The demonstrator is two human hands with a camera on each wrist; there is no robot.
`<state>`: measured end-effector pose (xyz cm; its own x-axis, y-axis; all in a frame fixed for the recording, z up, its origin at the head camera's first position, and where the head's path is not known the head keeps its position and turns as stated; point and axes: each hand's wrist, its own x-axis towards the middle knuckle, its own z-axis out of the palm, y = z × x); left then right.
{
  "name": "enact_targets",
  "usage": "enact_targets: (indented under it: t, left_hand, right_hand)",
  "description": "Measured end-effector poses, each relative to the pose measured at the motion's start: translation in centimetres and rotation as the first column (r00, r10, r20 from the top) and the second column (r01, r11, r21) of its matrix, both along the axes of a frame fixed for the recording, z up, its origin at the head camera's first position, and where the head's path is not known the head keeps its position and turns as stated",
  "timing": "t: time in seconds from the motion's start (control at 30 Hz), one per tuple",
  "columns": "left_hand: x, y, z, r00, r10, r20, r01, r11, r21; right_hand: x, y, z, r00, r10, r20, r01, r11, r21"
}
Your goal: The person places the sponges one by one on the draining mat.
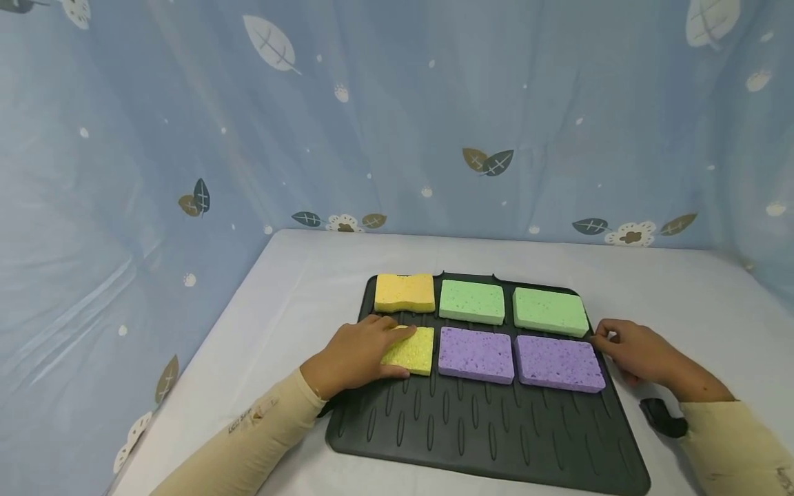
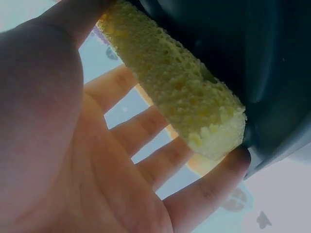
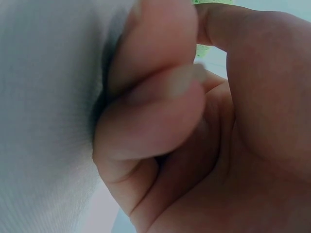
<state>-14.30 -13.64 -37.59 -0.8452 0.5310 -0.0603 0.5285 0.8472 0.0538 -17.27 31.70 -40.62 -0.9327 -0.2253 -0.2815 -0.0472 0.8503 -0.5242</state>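
My left hand [image 1: 362, 351] lies over a yellow sponge [image 1: 417, 353] on the left of a black ridged mat [image 1: 446, 434], gripping it between thumb and fingers. In the left wrist view the porous side of this sponge [image 2: 170, 82] shows, with the fingers [image 2: 141, 128] spread along it. At the mat's right edge, my right hand [image 1: 639, 351] pinches the rim with thumb and forefinger, beside a purple sponge [image 1: 560, 364]. The other fingers [image 3: 150, 116] are curled against the white cloth in the right wrist view.
Behind the held sponge lies a wavy-sided orange-yellow sponge [image 1: 404, 293]. Two green sponges, one in the middle [image 1: 472, 301] and one at the right [image 1: 550, 311], continue that row. Another purple sponge [image 1: 475, 354] lies between the hands. A patterned blue curtain [image 1: 397, 124] backs the white table [image 1: 310, 275].
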Motion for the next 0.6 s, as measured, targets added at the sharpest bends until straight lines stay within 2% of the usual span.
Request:
enact_targets:
  t: [0.3, 0.6]
  left_hand:
    - [-0.05, 0.47, 0.29, 1.0, -0.026, -0.013, 0.026, 1.0, -0.001]
    - [0.61, 0.08, 0.58, 1.0, -0.003, 0.013, 0.003, 1.0, 0.009]
  right_hand:
    - [0.94, 0.32, 0.33, 0.999, -0.031, 0.018, 0.031, 0.999, -0.015]
    - [0.91, -0.12, 0.29, 0.999, -0.013, 0.029, 0.015, 0.999, -0.046]
